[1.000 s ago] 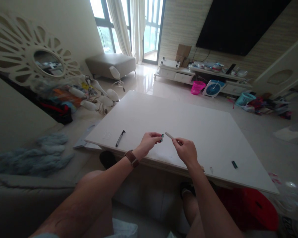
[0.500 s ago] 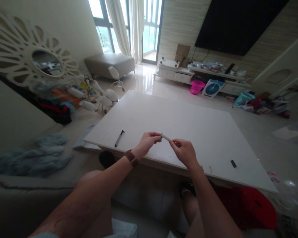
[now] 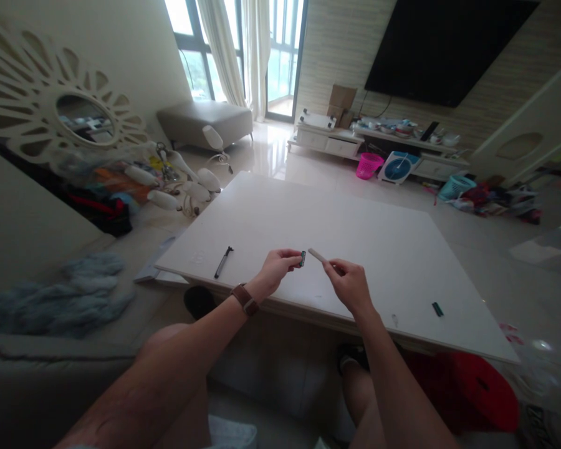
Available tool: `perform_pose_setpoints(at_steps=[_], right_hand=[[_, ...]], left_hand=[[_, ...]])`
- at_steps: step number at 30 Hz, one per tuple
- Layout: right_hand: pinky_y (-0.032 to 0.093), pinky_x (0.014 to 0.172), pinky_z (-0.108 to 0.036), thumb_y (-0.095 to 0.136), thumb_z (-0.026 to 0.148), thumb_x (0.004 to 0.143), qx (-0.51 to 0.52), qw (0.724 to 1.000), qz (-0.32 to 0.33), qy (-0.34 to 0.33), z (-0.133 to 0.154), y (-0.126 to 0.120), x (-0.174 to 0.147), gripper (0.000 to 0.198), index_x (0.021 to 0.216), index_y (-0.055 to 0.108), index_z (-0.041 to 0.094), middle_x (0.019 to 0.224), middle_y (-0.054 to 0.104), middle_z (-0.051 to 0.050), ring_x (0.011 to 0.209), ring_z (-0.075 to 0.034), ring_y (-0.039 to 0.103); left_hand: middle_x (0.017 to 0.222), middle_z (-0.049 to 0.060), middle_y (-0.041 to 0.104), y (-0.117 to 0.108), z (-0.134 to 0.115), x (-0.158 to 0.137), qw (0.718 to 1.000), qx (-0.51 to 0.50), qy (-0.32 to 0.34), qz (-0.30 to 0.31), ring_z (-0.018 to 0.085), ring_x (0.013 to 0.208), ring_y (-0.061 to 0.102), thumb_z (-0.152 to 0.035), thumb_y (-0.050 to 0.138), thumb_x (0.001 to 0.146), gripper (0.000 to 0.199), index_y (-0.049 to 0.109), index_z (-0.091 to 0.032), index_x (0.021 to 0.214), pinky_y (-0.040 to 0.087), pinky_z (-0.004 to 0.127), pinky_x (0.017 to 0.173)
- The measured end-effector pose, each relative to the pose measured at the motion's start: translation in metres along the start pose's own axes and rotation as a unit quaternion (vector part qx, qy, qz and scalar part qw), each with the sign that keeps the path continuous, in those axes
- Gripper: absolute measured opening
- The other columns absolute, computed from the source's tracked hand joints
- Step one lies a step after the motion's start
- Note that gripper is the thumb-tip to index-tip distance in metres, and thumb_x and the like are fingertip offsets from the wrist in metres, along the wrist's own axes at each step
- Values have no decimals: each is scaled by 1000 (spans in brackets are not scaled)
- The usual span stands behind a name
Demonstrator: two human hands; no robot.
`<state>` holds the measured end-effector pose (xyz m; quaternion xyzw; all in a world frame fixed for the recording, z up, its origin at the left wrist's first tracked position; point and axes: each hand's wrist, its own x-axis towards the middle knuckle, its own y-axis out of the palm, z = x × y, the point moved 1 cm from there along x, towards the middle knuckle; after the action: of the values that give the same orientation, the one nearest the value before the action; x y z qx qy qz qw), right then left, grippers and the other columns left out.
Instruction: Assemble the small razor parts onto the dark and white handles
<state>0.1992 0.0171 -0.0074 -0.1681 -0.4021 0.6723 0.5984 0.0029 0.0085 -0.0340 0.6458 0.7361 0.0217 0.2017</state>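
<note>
My left hand (image 3: pixel 278 268), with a brown watch strap at the wrist, pinches a small dark green piece (image 3: pixel 302 259) with pale marks along it. My right hand (image 3: pixel 348 282) grips the lower end of a thin, flat whitish-grey stick (image 3: pixel 316 254). The stick's free end points up and left, a small gap away from the green piece. Both hands are above the white table (image 3: pixel 336 212) near its front edge. A slim black-and-grey pen-like tool (image 3: pixel 223 262) lies on the table to the left. To the right rests another small dark green piece (image 3: pixel 437 309).
A small clear item (image 3: pixel 395 320) lies near the table's front edge. White lamp shades (image 3: pixel 196 187) stand close to the left side. Beyond the table are a pink basket (image 3: pixel 369 166) and a blue-and-white fan (image 3: pixel 397 168). A red stool (image 3: pixel 481 390) is at the lower right.
The stick's tip has come away from the green piece in my left hand, leaving a gap. My right hand has shifted slightly; my left hand has barely moved.
</note>
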Motion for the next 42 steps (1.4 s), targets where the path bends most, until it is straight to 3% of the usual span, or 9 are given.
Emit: perform_pose_setpoints(at_steps=[2, 4, 7, 12, 17, 22, 30, 37, 42], right_hand=[[33, 59, -27, 56, 48, 91, -7, 1000, 7, 1, 1, 1, 0, 37, 79, 77, 20, 63, 66, -3, 57, -15, 52], [33, 59, -28, 56, 49, 90, -27, 998, -34, 36, -2, 0, 2, 37, 79, 76, 20, 65, 66, -4, 59, -15, 53], [33, 58, -28, 54, 52, 90, 31, 993, -64, 95, -10, -1, 5, 41, 81, 76, 18, 64, 63, -3, 59, -16, 53], [28, 51, -27, 46, 58, 91, 112, 982, 79, 127, -18, 9, 5, 52, 79, 75, 16, 49, 47, 2, 49, -14, 42], [30, 54, -27, 44, 52, 95, 44, 987, 128, 91, -13, 8, 3, 47, 79, 74, 19, 51, 55, 0, 52, -15, 50], [29, 55, -27, 48, 45, 95, -11, 994, 104, 11, -6, 1, 1, 39, 83, 77, 21, 58, 62, -1, 55, -15, 50], [31, 58, -27, 50, 43, 95, -29, 997, 66, -21, -1, -1, 0, 37, 86, 79, 21, 64, 68, -3, 58, -14, 53], [29, 55, -27, 56, 46, 92, 21, 999, 42, 3, -2, 4, 1, 39, 78, 79, 18, 55, 59, -1, 54, -13, 46], [28, 53, -27, 53, 52, 92, 96, 991, -52, 77, -9, 4, 5, 46, 87, 79, 14, 53, 54, 0, 51, -13, 41]], left_hand=[[74, 7, 70, 0, 0, 0, 1000, -1, 2, 6, 14, 70, 60, -23, 79, 62, 19, 75, -13, 78, 40, 28, 69], [75, 7, 71, 0, 1, 1, 1000, 1, 5, 11, 14, 70, 60, -24, 80, 62, 19, 75, -14, 78, 40, 28, 69], [76, 7, 71, 1, 1, 1, 1000, 9, 20, 22, 14, 70, 60, -28, 81, 63, 22, 75, -14, 80, 41, 28, 68], [76, 7, 73, 2, -6, -3, 996, 39, 73, 42, 15, 71, 61, -34, 82, 66, 26, 76, -15, 82, 43, 29, 67], [78, 7, 74, 4, -11, -8, 993, 51, 99, 39, 17, 73, 63, -33, 82, 67, 26, 75, -14, 83, 46, 30, 70], [72, 5, 73, 4, -10, -7, 994, 33, 97, 33, 17, 70, 66, -29, 82, 65, 27, 64, -16, 81, 47, 30, 70], [68, 2, 70, 5, -12, -9, 993, 39, 103, 30, 15, 67, 66, -24, 79, 65, 29, 55, -18, 80, 46, 27, 67], [66, 1, 68, 6, -15, -9, 991, 60, 118, 16, 14, 65, 64, -22, 76, 65, 26, 55, -18, 79, 44, 25, 64], [66, 0, 68, 4, -15, -8, 991, 55, 120, 5, 13, 65, 62, -22, 76, 64, 26, 55, -18, 79, 43, 25, 64]])
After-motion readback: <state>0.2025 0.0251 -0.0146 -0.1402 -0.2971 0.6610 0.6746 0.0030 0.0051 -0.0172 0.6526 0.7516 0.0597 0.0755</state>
